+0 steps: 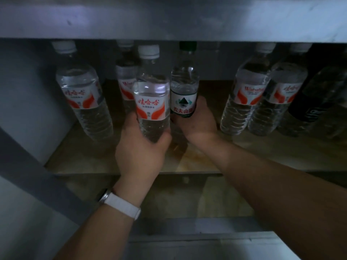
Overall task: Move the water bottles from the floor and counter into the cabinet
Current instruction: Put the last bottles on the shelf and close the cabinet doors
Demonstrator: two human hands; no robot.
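Clear plastic catches what little light reaches in here: the far-left bottle (82, 91), well to the left of our left hand (142, 149), stands on the cabinet shelf (244, 152) with its white cap close under the counter slab (169, 17), and we judge it sits out at that side to leave the middle free. A rear bottle (125, 79) stands deeper in, just behind and to the left of what we carry. Our left hand, a white watch strap (122, 204) on its wrist, curls round the lower body of the red-label bottle (151, 94) — low down, we think, so the cap can pass beneath the slab and the base can go down first. The bottle is upright; whether its base touches the shelf we cannot tell, since our fingers hide it. Touching it on its right is the green-label bottle (185, 85), narrower and dark-capped, gripped low around its label by our right hand (198, 119). We hold the two side by side, it seems, to seat them together in the gap between the bottles already stored. Just right of our right hand the nearer right bottle (244, 94) and the farther right bottle (276, 104) stand shoulder to shoulder, packed tight to save room — and beyond them a dark bottle (315, 98), too dim for us to read.
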